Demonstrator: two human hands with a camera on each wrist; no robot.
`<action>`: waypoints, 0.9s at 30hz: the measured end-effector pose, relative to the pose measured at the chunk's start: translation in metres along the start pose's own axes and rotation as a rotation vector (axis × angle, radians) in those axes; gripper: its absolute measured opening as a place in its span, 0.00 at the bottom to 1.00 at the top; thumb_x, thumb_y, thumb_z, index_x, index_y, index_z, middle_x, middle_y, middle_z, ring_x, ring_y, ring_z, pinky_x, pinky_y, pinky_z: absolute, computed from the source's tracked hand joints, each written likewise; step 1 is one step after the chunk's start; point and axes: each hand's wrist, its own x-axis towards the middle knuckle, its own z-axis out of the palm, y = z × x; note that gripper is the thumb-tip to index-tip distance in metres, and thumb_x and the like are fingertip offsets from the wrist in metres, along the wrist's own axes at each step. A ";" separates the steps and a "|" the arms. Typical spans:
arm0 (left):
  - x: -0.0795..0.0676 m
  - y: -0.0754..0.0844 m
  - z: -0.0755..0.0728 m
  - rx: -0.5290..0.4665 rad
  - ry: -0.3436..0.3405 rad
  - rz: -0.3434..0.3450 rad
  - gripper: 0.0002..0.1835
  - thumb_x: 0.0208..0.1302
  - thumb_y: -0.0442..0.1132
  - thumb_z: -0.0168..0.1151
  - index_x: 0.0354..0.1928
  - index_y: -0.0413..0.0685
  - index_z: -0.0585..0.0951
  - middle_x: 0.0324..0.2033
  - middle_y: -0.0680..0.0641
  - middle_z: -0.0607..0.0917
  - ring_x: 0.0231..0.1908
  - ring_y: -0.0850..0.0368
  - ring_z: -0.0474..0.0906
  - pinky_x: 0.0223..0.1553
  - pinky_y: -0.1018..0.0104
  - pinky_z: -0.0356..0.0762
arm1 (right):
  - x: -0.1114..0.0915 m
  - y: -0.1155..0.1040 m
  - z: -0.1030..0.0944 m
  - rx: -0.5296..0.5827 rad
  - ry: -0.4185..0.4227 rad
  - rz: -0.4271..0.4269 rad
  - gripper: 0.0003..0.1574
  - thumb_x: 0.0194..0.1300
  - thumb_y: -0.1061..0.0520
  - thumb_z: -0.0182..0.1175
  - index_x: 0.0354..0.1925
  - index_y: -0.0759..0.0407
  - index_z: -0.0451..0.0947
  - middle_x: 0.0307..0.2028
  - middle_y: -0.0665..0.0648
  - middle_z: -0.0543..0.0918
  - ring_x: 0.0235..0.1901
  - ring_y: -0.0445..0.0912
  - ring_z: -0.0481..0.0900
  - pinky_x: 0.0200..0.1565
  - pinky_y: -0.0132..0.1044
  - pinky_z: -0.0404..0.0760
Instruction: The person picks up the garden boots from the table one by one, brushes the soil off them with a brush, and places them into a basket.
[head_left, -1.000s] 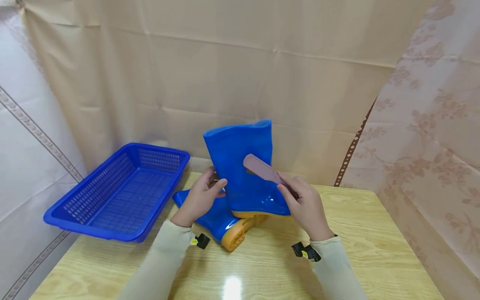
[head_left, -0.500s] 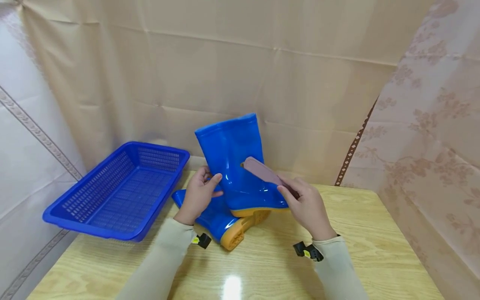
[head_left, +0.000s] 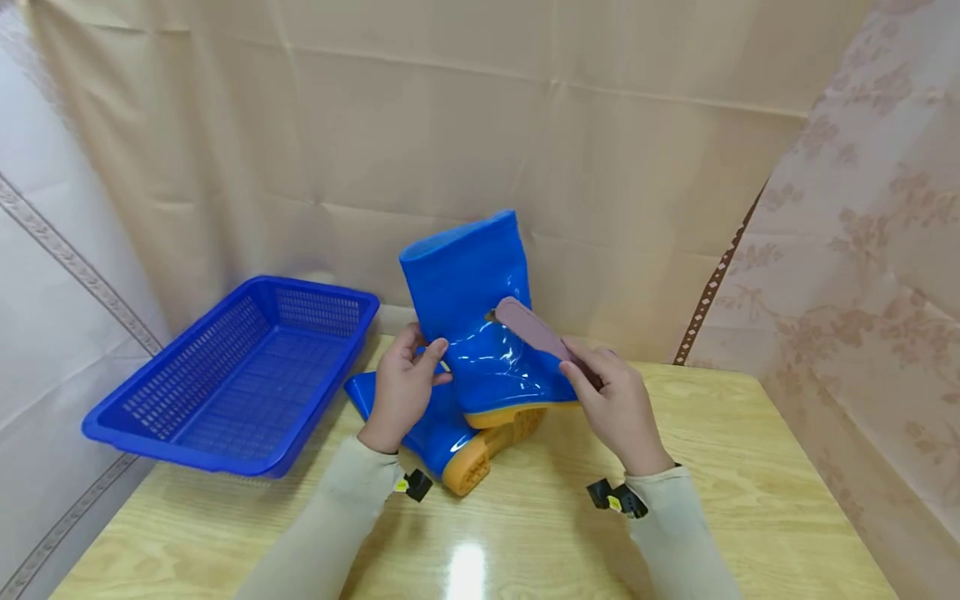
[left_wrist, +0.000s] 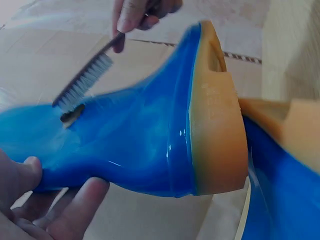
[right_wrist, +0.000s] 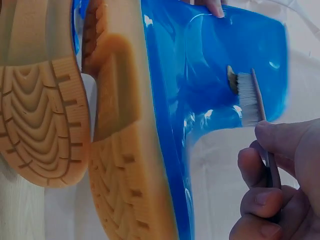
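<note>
A blue rubber boot (head_left: 472, 275) with an orange sole is held up and tilted, its opening toward the back. My left hand (head_left: 402, 387) grips it from behind the ankle, thumb on one side and fingers on the other in the left wrist view. My right hand (head_left: 611, 408) pinches the handle of a mauve scrub brush (head_left: 534, 331). White bristles (right_wrist: 246, 100) meet the boot's shaft at a small brown smudge (left_wrist: 72, 116). A second blue boot (head_left: 431, 429) lies on its side beneath the held one, its orange heel toward me.
A blue plastic basket (head_left: 187, 457) with perforated walls stands at the left of the wooden table (head_left: 735, 500). Behind the table hangs a beige cloth (head_left: 420, 125), and a floral cloth (head_left: 885, 275) borders the right side.
The boot in my left hand has turned and tipped, its shaft rising slightly and the brown smudge coming into view. The brush has shifted slightly up and right, still against the shaft.
</note>
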 end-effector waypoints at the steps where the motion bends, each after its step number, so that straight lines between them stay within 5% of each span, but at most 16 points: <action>1: 0.000 0.000 -0.001 0.009 0.003 0.019 0.19 0.79 0.39 0.56 0.66 0.42 0.75 0.56 0.39 0.83 0.52 0.43 0.86 0.42 0.60 0.87 | 0.000 0.000 0.001 0.006 -0.003 0.002 0.22 0.74 0.55 0.65 0.63 0.52 0.83 0.39 0.54 0.86 0.30 0.46 0.73 0.26 0.32 0.69; 9: 0.000 0.006 0.001 0.071 0.058 0.149 0.15 0.78 0.38 0.58 0.62 0.47 0.81 0.51 0.44 0.88 0.47 0.48 0.88 0.43 0.55 0.88 | 0.002 0.003 0.005 0.067 0.037 -0.055 0.21 0.74 0.59 0.63 0.62 0.55 0.83 0.29 0.51 0.78 0.24 0.43 0.68 0.24 0.30 0.65; 14: -0.002 0.016 0.000 0.136 -0.046 0.098 0.17 0.78 0.41 0.58 0.65 0.49 0.79 0.53 0.45 0.87 0.51 0.50 0.86 0.47 0.53 0.87 | 0.003 0.008 0.009 0.010 0.035 -0.077 0.21 0.73 0.59 0.65 0.62 0.57 0.83 0.26 0.50 0.74 0.23 0.42 0.66 0.24 0.32 0.64; 21: -0.001 0.021 -0.006 0.168 -0.169 -0.035 0.20 0.80 0.41 0.54 0.69 0.48 0.73 0.59 0.42 0.83 0.56 0.45 0.83 0.49 0.51 0.86 | 0.003 0.008 0.013 -0.161 -0.083 -0.063 0.19 0.71 0.55 0.68 0.59 0.53 0.86 0.23 0.48 0.72 0.22 0.42 0.66 0.23 0.35 0.63; 27: -0.001 0.018 -0.007 0.172 -0.182 -0.004 0.19 0.81 0.39 0.51 0.69 0.46 0.73 0.59 0.41 0.83 0.57 0.44 0.83 0.49 0.51 0.87 | 0.003 0.003 0.009 -0.050 0.084 -0.106 0.15 0.67 0.60 0.70 0.52 0.56 0.89 0.24 0.49 0.75 0.23 0.41 0.67 0.24 0.31 0.64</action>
